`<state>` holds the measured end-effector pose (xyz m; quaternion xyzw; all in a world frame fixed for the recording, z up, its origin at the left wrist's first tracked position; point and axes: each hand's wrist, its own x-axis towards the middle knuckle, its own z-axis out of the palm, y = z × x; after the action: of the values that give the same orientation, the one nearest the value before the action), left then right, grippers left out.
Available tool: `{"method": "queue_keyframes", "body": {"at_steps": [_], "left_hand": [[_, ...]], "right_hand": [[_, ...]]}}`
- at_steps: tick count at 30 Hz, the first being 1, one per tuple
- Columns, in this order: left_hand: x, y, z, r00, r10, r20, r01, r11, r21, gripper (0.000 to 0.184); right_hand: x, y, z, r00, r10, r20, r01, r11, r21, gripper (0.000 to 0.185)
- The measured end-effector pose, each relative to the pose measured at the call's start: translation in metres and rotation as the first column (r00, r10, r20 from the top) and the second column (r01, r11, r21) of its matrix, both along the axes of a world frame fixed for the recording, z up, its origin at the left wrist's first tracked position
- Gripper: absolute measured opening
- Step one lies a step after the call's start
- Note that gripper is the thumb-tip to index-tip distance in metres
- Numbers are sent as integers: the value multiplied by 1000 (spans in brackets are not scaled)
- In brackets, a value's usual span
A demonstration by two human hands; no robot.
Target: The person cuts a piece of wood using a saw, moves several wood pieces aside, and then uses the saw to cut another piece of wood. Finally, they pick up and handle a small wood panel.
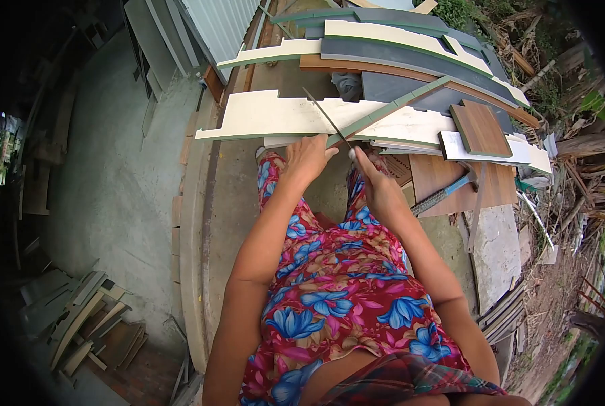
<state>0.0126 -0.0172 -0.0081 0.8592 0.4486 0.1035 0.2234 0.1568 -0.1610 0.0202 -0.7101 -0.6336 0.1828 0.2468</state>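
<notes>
My right hand [378,186] is closed around the near end of a long thin blade [322,111], whose exact kind I cannot make out. It points away and to the left, crossing the near end of a narrow green-edged strip [397,105]. At that same end my left hand [307,160] is closed, its thumb beside the strip. The strip lies slanted over a long cream board [262,115] with a notched edge. Most of what my fingers grip is hidden.
A hammer [444,193] rests on a brown board [499,189] to the right. A short wood-grain piece [480,128] lies on a white one [451,145]. Dark panels [397,57] stretch behind. Several offcuts [85,318] are piled at lower left; brush and dry debris [573,162] border the right.
</notes>
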Motion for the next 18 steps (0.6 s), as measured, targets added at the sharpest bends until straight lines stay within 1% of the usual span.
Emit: {"method": "queue_keyframes", "body": {"at_steps": [2,4,6,8,11,12,14,18], "left_hand": [[0,-1,-5,999,11,32,-12,1000,28,36],[-1,-1,-4,999,13,33,-14,1000,23,36],[-1,-1,-1,1000,10,-2,-10,1000,-8,37],[0,1,3,998,2,-67,-7,998,-62,40],[-4,3,-9,1000,11,-4,-11,1000,25,39],[-7,2,-6,999,14,-35,-14,1000,-6,40],[-12,1,3,995,14,-100,-21,998,-63,41],[-18,-1,5,997,23,-77,-25,999,-23,42]], "right_hand": [[2,-49,11,998,-25,-63,19,996,-85,67],[4,-88,17,991,-50,-124,40,996,-82,65],[11,-111,36,981,-73,-178,49,990,-135,62],[18,-118,60,964,-126,-234,90,983,-158,59],[25,-113,87,921,-247,-300,196,962,-189,57],[26,-109,90,903,-296,-311,238,948,-213,56],[27,-98,87,898,-330,-291,278,938,-207,55],[31,-84,56,920,-264,-288,238,963,-124,55]]}}
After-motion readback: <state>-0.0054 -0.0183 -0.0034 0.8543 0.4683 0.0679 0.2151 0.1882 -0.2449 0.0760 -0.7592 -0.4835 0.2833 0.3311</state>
